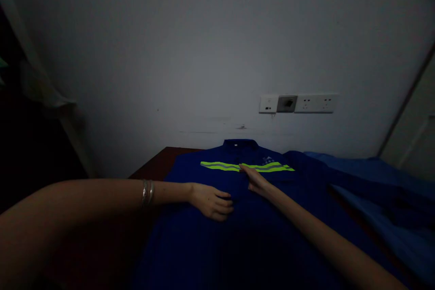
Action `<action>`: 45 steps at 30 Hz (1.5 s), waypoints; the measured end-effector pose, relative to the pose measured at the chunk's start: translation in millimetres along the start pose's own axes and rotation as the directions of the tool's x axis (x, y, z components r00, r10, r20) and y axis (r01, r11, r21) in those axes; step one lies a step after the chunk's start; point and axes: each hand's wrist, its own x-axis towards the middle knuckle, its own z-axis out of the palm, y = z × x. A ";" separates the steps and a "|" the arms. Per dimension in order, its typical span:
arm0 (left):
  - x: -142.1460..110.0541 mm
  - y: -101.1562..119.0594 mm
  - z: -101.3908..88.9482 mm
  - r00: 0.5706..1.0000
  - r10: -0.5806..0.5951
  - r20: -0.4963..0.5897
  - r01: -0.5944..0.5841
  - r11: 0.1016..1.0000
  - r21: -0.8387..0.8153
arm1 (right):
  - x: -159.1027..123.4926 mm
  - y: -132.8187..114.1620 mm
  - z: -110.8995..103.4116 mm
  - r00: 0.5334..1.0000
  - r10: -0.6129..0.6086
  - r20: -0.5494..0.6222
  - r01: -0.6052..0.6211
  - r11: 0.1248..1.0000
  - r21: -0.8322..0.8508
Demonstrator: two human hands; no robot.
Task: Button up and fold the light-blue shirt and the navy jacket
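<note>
A dark blue work jacket point(204, 240) lies spread with its front up and its collar towards the wall. A yellow-green reflective stripe point(217, 166) with a grey middle band runs across its chest. My left hand point(212, 202) rests on or just over the middle of the front, fingers slightly bent and apart, holding nothing visible. Further up, my right hand point(254, 179) reaches to the front opening, its fingertips at the gap in the stripe. Those fingers look stretched out; whether they touch the cloth's edge is hard to see.
Under the jacket is a dark reddish-brown table point(152, 165). Lighter blue cloth point(367, 170) lies on the right, partly under the jacket's sleeve. Behind stands a white wall point(170, 54) with a row of sockets point(312, 103). A pale curtain point(50, 93) hangs at the left. The light is dim.
</note>
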 end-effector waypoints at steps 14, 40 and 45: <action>18.0 28.9 -9.1 0.801 -0.591 -0.096 0.599 0.788 0.141 | -10.0 -17.6 -6.8 0.998 -0.051 -0.040 0.032 0.926 -0.377; -75.7 20.7 -71.7 0.428 -0.791 -0.437 0.675 0.601 -0.427 | -22.0 -73.6 28.2 0.904 -0.318 0.285 0.416 0.809 -0.415; -93.9 37.7 -83.8 0.358 -0.833 -0.422 0.679 0.542 -0.495 | -32.3 -84.4 48.2 0.743 -0.536 0.401 0.669 0.599 -0.440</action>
